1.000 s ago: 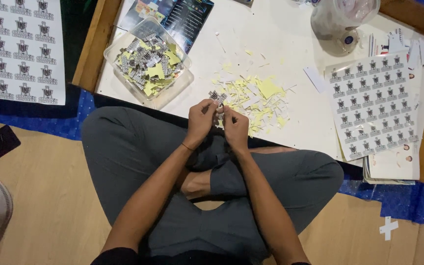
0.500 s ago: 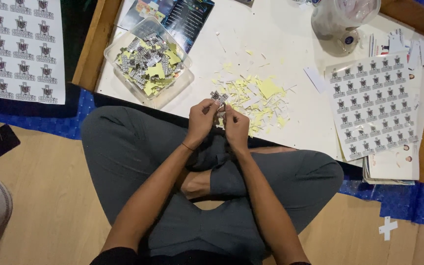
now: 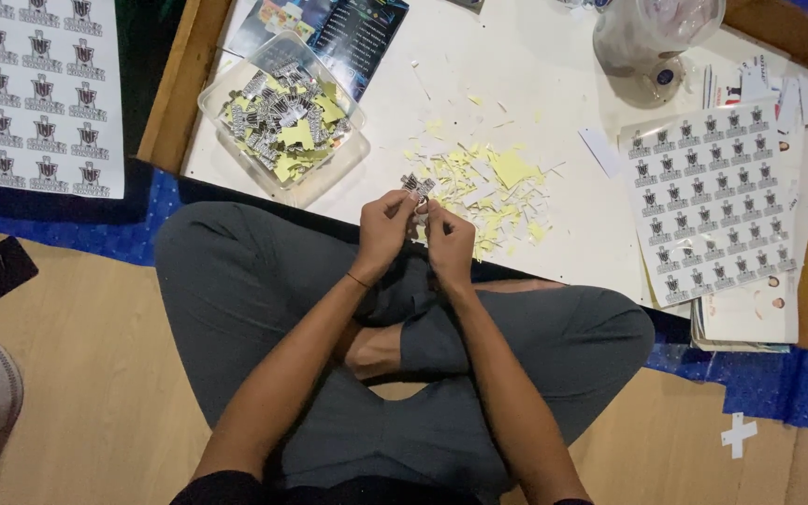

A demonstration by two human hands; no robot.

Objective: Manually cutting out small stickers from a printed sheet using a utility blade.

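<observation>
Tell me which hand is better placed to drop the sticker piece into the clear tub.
Probably the left hand. It sits on the side of the clear tub, which lies up and to the left, and both hands pinch the small sticker piece. The right hand would have to cross over.

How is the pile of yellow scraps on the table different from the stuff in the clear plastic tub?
The yellow scrap pile lies loose and spread over the white table; the pieces in the clear tub are heaped together inside its walls. The loose pile is nearly all plain yellow and white bits; the tub mixes yellow bits with many small black-and-white printed stickers. Both are small paper pieces near the hands.
</observation>
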